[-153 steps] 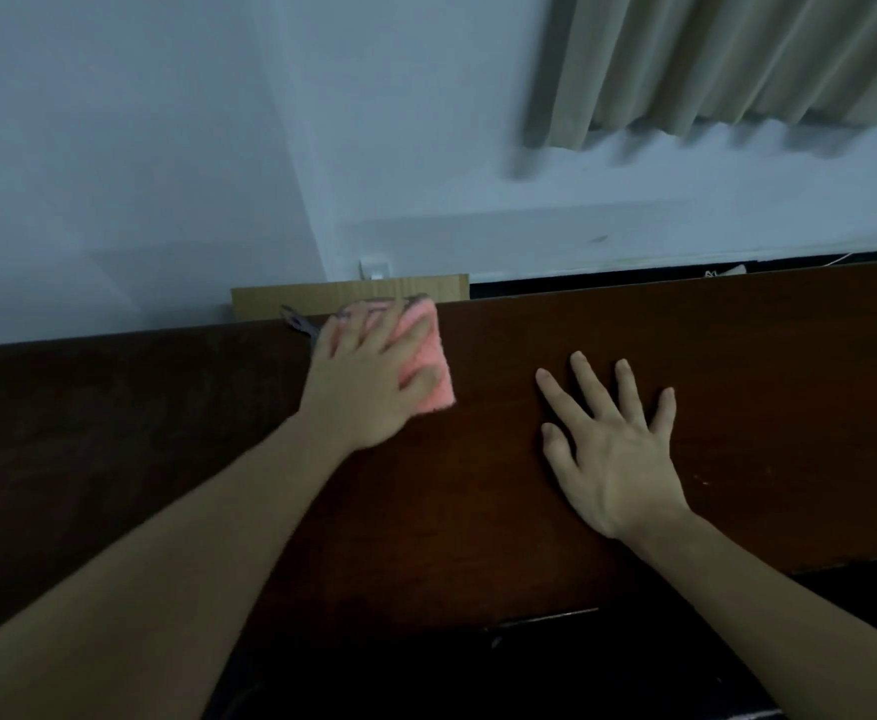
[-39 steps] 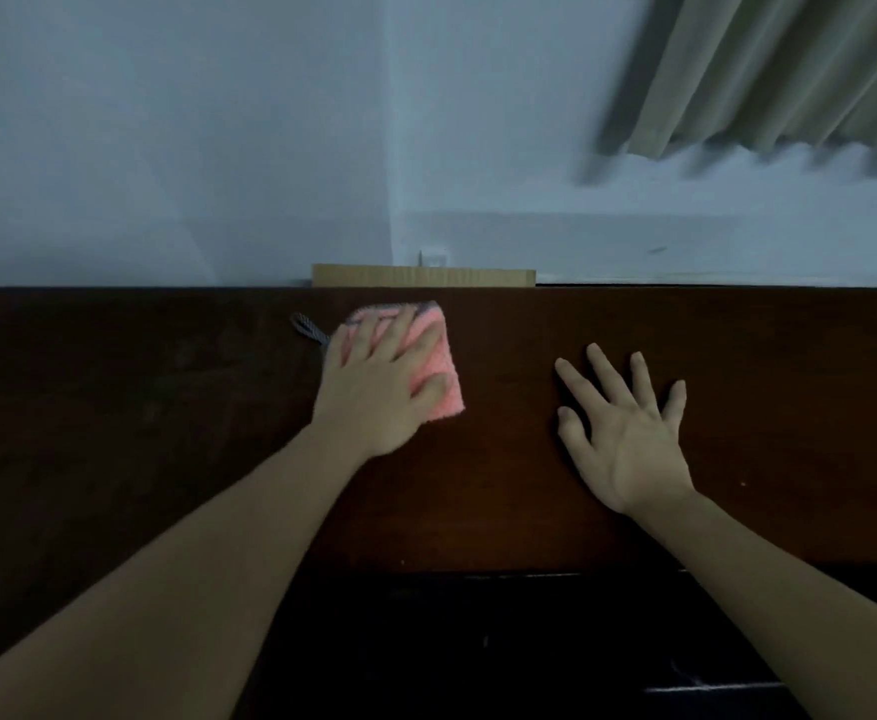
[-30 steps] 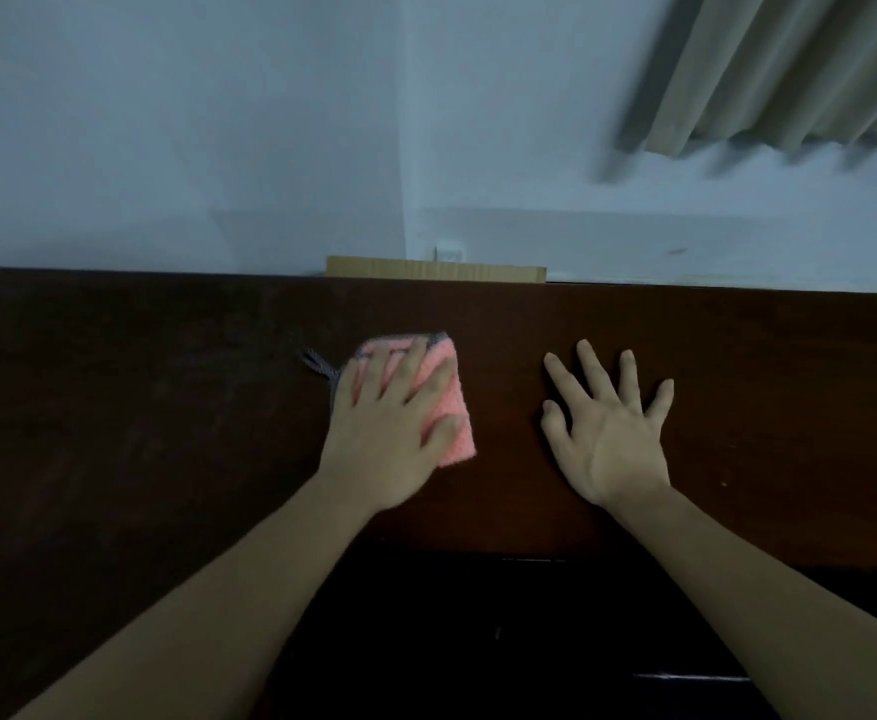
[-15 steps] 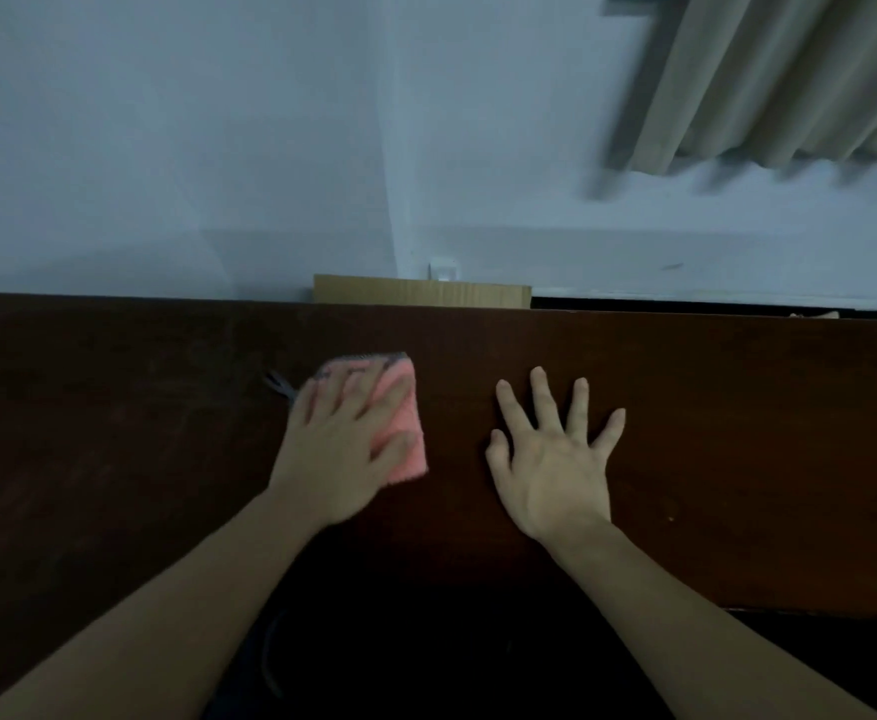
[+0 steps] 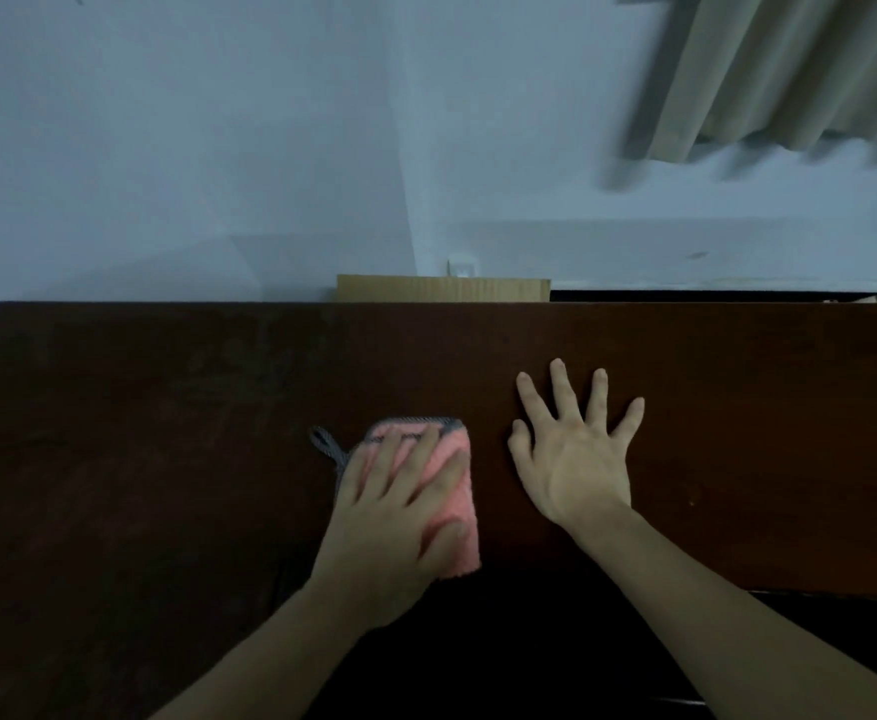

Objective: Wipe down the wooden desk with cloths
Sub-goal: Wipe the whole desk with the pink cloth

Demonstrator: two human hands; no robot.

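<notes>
Currently, item: pink cloth point(image 5: 449, 498), folded, near the counter's point(image 5: 166, 433) front edge.
Left hand point(image 5: 395, 517): your flat fingers press it down.
Right hand point(image 5: 574, 459): splayed, empty, bracing beside it.
Advice: keep your palm flat; overlap strokes.

1. Walls point(image 5: 176, 148): plain pale blue-grey, meeting at a corner point(image 5: 400, 148).
2. Curtain point(image 5: 789, 70): beige, pleated, upper right (blurred).
3. Cardboard panel point(image 5: 441, 288) against the wall, small white fitting point(image 5: 461, 266) above it.
4. Light: dim.
</notes>
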